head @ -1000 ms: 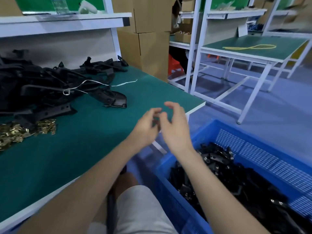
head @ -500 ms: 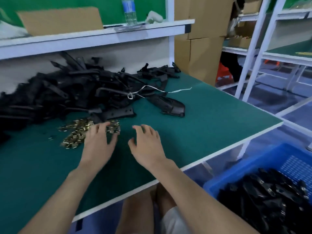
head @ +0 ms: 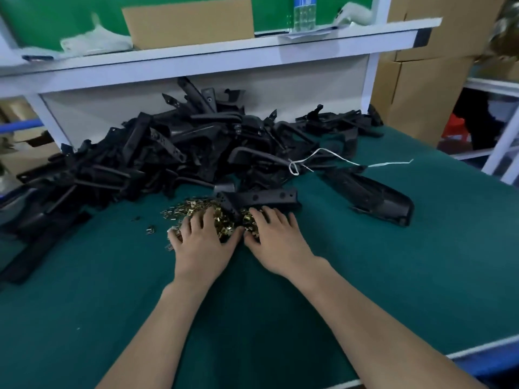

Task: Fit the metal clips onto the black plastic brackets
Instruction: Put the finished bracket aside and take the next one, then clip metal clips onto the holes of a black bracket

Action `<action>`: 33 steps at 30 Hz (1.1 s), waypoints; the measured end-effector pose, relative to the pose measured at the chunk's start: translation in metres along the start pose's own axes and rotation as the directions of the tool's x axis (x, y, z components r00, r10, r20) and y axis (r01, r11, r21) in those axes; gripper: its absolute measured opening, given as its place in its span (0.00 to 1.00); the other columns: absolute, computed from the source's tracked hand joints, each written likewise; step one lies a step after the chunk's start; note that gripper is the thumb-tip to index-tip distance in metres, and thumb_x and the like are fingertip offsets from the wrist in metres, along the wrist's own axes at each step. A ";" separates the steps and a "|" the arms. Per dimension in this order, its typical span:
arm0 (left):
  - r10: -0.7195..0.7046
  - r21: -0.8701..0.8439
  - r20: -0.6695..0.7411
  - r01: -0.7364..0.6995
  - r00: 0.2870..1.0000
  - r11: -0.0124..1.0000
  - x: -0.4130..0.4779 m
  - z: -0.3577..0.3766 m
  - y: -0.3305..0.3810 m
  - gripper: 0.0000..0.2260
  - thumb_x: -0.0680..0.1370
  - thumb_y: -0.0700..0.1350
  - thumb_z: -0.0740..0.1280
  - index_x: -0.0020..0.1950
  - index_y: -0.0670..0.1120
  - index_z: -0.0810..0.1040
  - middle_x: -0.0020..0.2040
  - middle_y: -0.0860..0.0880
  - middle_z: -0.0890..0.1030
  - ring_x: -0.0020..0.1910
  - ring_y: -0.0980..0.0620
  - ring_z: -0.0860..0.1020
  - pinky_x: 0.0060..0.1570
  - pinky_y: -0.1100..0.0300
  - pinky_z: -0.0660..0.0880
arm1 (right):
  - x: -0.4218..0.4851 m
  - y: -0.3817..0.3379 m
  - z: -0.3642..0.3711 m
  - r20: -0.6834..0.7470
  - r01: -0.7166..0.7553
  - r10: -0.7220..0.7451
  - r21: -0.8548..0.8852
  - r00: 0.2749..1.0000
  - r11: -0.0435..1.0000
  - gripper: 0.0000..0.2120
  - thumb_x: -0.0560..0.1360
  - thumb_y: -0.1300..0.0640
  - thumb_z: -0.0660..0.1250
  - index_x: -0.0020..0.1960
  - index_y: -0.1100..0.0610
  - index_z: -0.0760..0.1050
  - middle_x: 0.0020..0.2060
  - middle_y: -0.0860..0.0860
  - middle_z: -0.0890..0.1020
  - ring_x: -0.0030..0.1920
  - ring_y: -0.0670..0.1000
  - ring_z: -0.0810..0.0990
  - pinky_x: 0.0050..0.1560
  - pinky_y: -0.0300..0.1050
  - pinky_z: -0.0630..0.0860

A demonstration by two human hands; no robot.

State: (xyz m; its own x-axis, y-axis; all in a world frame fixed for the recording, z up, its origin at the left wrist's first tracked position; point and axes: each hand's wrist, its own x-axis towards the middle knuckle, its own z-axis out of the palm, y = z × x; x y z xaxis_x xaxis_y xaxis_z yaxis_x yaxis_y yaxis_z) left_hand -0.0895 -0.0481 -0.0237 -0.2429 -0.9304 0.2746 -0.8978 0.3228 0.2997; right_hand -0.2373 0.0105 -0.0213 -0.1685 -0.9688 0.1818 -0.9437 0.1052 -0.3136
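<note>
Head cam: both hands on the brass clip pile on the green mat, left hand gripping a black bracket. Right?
No. The head view shows the left hand gripping no bracket: its fingers lie spread on the clip pile, as do those of the right hand. The nearest black bracket lies at the pile's far edge, in neither grip.

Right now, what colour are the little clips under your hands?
The metal clips are brassy gold; head view.

Green-topped worktable (head: 365,276); white metal shelf (head: 252,56) held flat brown cardboard sheet (head: 188,22) & clear plastic bottle (head: 304,12); thin white string (head: 334,157) lay partly on tabletop; stacked brown cardboard boxes (head: 421,88) stood at rt.
</note>
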 end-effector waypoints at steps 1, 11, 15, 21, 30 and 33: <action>0.009 -0.003 -0.007 -0.009 1.000 1.000 0.004 0.001 -0.001 0.36 0.77 0.70 0.58 0.78 0.50 0.61 0.76 0.46 0.67 0.77 0.41 0.60 0.75 0.37 0.52 | 0.005 0.001 0.000 0.000 0.014 -0.014 0.000 1.000 1.000 0.29 0.82 0.42 0.54 0.79 0.52 0.56 0.76 0.54 0.63 0.77 0.58 0.59 0.76 0.62 0.53; 0.276 0.014 -0.089 -0.276 0.957 0.961 0.022 0.003 0.001 0.23 0.82 0.56 0.61 0.76 0.53 0.68 0.67 0.46 0.77 0.69 0.44 0.72 0.76 0.37 0.52 | 0.019 0.009 0.004 -0.031 0.152 -0.149 0.098 0.988 0.984 0.23 0.83 0.47 0.57 0.76 0.51 0.64 0.75 0.48 0.66 0.75 0.51 0.62 0.77 0.53 0.56; 0.323 -0.032 -0.097 -0.327 0.941 0.944 0.024 0.005 0.002 0.19 0.82 0.50 0.64 0.74 0.52 0.73 0.65 0.45 0.78 0.67 0.42 0.73 0.76 0.37 0.55 | 0.020 0.010 0.001 -0.052 0.161 -0.155 0.138 0.987 0.977 0.21 0.83 0.48 0.58 0.74 0.50 0.67 0.72 0.46 0.69 0.72 0.48 0.66 0.75 0.48 0.58; 0.314 -0.319 -0.230 -0.376 0.921 0.870 0.019 -0.001 0.005 0.16 0.82 0.51 0.62 0.70 0.52 0.76 0.63 0.50 0.72 0.62 0.55 0.72 0.64 0.56 0.73 | 0.018 0.004 -0.008 -0.163 0.115 -0.078 0.234 0.984 0.965 0.15 0.82 0.46 0.58 0.66 0.48 0.71 0.59 0.44 0.77 0.58 0.49 0.74 0.59 0.46 0.72; 0.049 -0.849 -0.179 -0.179 0.983 0.498 0.007 -0.024 0.023 0.12 0.81 0.39 0.67 0.53 0.58 0.78 0.46 0.58 0.81 0.44 0.59 0.78 0.45 0.71 0.73 | 0.014 0.005 -0.037 -0.625 0.259 0.068 0.417 0.778 0.871 0.11 0.82 0.53 0.58 0.62 0.48 0.75 0.53 0.40 0.79 0.53 0.44 0.76 0.54 0.42 0.74; 0.100 -0.903 -0.109 -0.140 0.989 0.405 -0.001 -0.027 0.032 0.13 0.80 0.36 0.67 0.49 0.56 0.77 0.43 0.58 0.80 0.43 0.59 0.77 0.44 0.69 0.73 | 0.014 0.010 -0.049 -0.595 0.308 0.138 0.584 0.792 0.751 0.13 0.83 0.50 0.56 0.62 0.45 0.75 0.56 0.38 0.80 0.57 0.46 0.78 0.57 0.38 0.73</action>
State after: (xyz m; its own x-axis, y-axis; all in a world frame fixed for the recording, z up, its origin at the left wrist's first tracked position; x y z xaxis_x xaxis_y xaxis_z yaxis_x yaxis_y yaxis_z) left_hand -0.1076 -0.0323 0.0106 -0.2903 -0.8690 0.4008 0.0020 0.4183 0.9083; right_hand -0.2631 0.0084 0.0236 -0.4333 -0.6188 0.6552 -0.5946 -0.3500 -0.7238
